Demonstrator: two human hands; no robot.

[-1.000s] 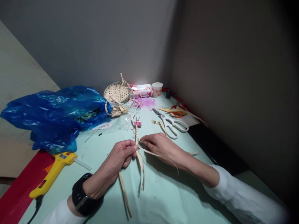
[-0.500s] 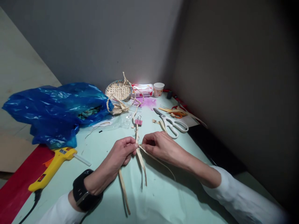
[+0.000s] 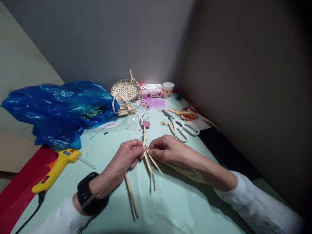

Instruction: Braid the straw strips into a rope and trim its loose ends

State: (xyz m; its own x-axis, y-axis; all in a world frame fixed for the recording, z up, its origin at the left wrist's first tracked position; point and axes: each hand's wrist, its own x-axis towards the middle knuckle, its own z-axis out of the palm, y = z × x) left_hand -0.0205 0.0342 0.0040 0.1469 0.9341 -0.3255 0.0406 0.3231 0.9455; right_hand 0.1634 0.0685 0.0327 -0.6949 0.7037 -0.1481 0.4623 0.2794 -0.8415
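Pale, dried plant strips run toward me in a narrow braid [image 3: 144, 133], with a pink binder clip [image 3: 146, 124] on it farther up. My left hand [image 3: 130, 154] is closed, pinching the braid's near end between thumb and finger; one strip [image 3: 131, 195] trails from beneath it. Close beside it, my right hand [image 3: 168, 149] pinches a strip at the braid's right side. Loose strip ends [image 3: 149, 165] hang below the fingertips, and a wider strip [image 3: 187, 171] passes under my right hand and wrist. The fingers partly hide where the strips meet.
White-handled scissors [image 3: 181, 126] and orange-handled scissors [image 3: 188, 115] lie right of the braid. A yellow glue gun [image 3: 57, 169] and a blue plastic bag [image 3: 60, 110] are at left. A woven basket [image 3: 125, 89], tissue pack [image 3: 152, 90] and paper cup [image 3: 168, 89] stand by the wall.
A wider strip now shows under my right wrist, and a strip end points down-right from the fingertips where a thin one curved before. The view has shifted slightly; both hands stay at the braid.
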